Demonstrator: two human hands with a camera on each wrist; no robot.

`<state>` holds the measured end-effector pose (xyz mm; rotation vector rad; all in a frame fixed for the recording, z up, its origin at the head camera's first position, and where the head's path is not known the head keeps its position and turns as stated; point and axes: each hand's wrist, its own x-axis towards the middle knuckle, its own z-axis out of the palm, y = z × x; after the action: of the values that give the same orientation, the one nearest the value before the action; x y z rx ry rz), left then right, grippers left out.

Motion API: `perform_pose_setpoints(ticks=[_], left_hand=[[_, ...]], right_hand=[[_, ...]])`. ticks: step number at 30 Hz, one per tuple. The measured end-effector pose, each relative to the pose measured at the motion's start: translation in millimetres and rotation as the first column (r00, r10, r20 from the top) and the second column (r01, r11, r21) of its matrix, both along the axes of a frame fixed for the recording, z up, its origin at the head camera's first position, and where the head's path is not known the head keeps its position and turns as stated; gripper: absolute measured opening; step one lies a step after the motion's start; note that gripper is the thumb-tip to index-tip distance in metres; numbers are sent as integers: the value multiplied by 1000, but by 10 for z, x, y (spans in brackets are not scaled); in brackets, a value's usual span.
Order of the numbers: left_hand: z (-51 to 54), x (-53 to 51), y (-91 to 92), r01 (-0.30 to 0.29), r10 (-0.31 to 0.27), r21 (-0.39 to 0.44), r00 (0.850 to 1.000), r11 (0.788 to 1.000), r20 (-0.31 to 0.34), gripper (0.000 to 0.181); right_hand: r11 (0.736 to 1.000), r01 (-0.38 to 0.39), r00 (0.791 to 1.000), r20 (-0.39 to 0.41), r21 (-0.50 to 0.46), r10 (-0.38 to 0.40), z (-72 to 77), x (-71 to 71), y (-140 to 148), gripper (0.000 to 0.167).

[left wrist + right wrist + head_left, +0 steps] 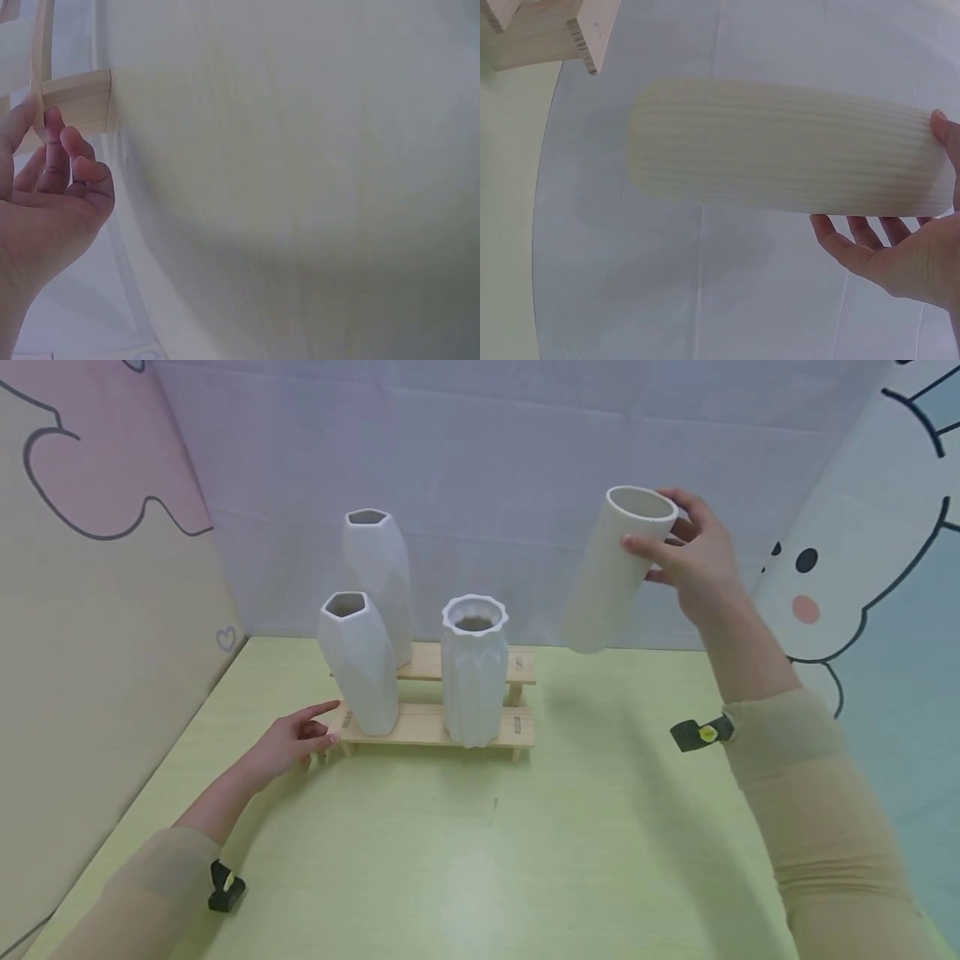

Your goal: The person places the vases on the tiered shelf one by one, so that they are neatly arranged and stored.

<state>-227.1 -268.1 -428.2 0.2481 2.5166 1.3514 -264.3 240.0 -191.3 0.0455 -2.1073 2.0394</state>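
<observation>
My right hand (pixel 697 560) grips a white ribbed vase (pixel 611 581) near its rim and holds it tilted in the air, right of a two-step wooden stand (pixel 420 722). The right wrist view shows the vase's fine grooves (pixel 780 146) along its length. At the left end of the stand's lower step, my left hand (pixel 288 745) pinches the board's end; the left wrist view shows its fingers (pixel 56 150) at the wood. On the lower step stand a faceted white vase (pixel 363 664) and a fluted vase with scalloped rim (pixel 474 677).
A taller faceted white vase (pixel 378 581) stands on the upper step at the left, partly hidden by the vase before it. The stand rests on a pale green table (pixel 450 860). Behind it hangs a light cloth (pixel 480 460), with cartoon-printed panels at both sides.
</observation>
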Motion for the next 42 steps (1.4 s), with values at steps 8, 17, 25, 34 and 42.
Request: perform_pose_setpoints(ticks=[8,17,25,34,42], left_hand=[[-20,-6,-11,-6,6,6,1000,1000,9,66],[1,16,-24,-8,8,1,1000,1000,12,68],[5,13,-11,-14,13,22,1000,1000,23,67],[-21,-1,-12,-4,4,50,1000,999,-2,65],[-30,10,-3,-10,10,59,1000,998,5,64]], right_hand=[[999,-30,999,-24,-22,30,102,-18,-179,73],[996,-79,996,-30,-41,78,178,-45,-375,72],[992,-126,991,-50,-20,125,152,-67,-531,71],[987,-159,986,-55,28,160,66,-106,-732,71],[981,-177,982,-50,79,182,-59,-159,-905,69]])
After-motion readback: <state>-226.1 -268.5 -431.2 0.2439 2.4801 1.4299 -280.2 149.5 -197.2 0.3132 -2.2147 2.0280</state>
